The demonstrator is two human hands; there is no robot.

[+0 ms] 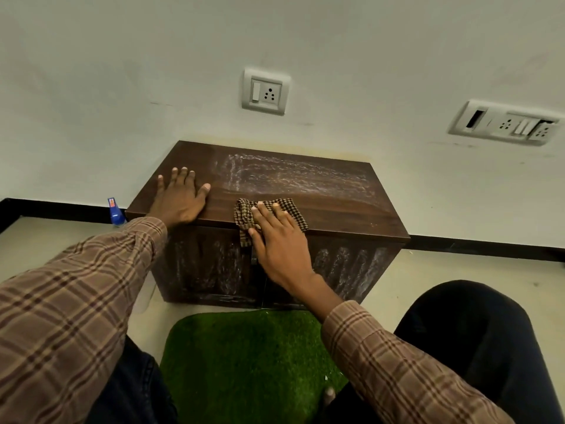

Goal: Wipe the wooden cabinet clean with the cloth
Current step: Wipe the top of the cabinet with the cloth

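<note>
Against the wall, one dark wooden cabinet (305, 191), white dusty streaks on top rear and front. One checked cloth (244, 214) at top's front edge, right hand (276, 240) flat pressing it. Left hand (179, 198) flat, fingers spread, on top. Two socket plates (265, 91), one blue bottle (114, 212), one green mat (244, 362).

I have both arms stretched forward, plaid sleeves down to the wrists. My left hand (179, 195) lies flat, palm down, fingers straight and slightly spread, thumb splayed out to the right. My right hand (276, 240) reaches ahead at a slight leftward angle, palm down, fingers extended and close together, pressing flat on what lies beneath them, thumb tucked along the left side. My knees show below, in dark trousers.
</note>
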